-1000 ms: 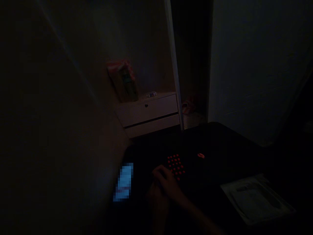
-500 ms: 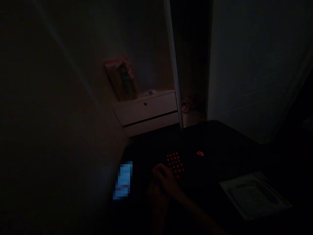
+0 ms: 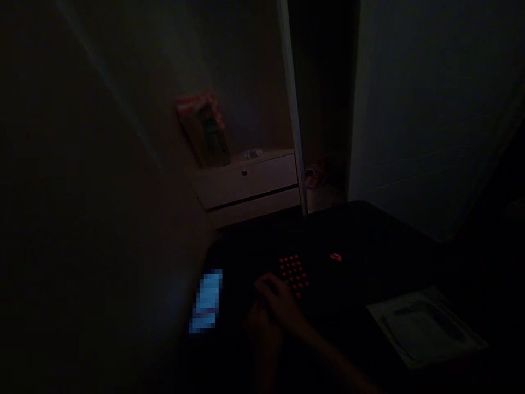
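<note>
In deep shadow, my right hand (image 3: 281, 302) reaches in from the lower right with its fingers bent and closed together. My left hand (image 3: 261, 322) lies just below and left of it, and the two touch or nearly touch. Its fingers look curled too, though the dark blurs them. Whatever the hands hold is too dark to make out. Right beside my right hand, small red dots (image 3: 293, 272) form rows on the dark surface. A small reddish piece (image 3: 336, 256) lies farther right.
A lit, pixelated screen (image 3: 207, 301) is at left. A pale flat packet (image 3: 426, 328) lies at right on the black tabletop (image 3: 348, 230). Behind are a drawer unit (image 3: 252, 183) with a red-topped box (image 3: 203, 131) on it, and a pale panel (image 3: 410, 109).
Both hands stay together in nearly the same place, with at most a slight shift of the fingers. The objects on the table have not moved.
</note>
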`<state>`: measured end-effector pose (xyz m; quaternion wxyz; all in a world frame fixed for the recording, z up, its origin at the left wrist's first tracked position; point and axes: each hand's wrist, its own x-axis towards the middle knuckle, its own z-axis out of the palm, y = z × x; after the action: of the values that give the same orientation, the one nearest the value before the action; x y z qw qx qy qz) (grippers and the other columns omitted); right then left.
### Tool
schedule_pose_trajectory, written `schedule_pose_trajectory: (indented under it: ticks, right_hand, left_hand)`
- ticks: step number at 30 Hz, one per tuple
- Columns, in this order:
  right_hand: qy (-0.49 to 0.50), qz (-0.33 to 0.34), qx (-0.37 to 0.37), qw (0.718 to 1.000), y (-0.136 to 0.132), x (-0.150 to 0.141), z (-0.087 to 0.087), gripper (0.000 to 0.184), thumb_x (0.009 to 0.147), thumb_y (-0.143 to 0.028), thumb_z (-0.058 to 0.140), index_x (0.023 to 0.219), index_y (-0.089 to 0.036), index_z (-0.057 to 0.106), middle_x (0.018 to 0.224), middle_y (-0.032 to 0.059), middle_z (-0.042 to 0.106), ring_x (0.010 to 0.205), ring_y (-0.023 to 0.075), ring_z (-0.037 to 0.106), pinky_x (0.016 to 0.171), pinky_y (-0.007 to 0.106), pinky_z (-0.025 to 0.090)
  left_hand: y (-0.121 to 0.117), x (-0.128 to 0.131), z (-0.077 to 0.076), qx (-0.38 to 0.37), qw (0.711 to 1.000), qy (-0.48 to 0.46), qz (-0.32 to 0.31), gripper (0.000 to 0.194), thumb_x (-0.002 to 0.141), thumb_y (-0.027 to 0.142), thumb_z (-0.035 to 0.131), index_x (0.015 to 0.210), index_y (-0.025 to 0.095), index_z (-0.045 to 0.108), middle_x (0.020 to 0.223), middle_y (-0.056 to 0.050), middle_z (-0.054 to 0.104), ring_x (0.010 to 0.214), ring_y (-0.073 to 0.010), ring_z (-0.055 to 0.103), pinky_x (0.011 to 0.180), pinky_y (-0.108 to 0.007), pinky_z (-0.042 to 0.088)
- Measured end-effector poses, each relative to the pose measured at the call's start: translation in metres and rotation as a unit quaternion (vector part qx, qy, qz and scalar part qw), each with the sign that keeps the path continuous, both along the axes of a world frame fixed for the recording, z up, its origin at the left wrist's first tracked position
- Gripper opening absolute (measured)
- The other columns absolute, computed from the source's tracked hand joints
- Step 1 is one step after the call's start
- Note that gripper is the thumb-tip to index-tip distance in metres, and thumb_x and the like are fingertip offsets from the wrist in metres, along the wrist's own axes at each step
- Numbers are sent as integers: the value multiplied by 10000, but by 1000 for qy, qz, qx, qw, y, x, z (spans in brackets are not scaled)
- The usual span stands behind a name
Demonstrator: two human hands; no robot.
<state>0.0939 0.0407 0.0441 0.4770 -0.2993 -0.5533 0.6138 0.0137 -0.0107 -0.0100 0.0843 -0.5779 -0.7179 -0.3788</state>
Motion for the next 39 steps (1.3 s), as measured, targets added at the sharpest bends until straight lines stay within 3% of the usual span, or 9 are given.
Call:
schedule_pose_trajectory:
  ticks: [39]
  right_hand:
    - [-8,-12,10,1000,1,-2,-3,204,843,-407,608,798,-211,646,762,-21,608,766,162,553,711,257,422]
  left_hand:
    - [1,0,0,1,1000,-13,-8,218,752,194,496,844,227,691,759,-78,728,686,-193,683,635,-263,509]
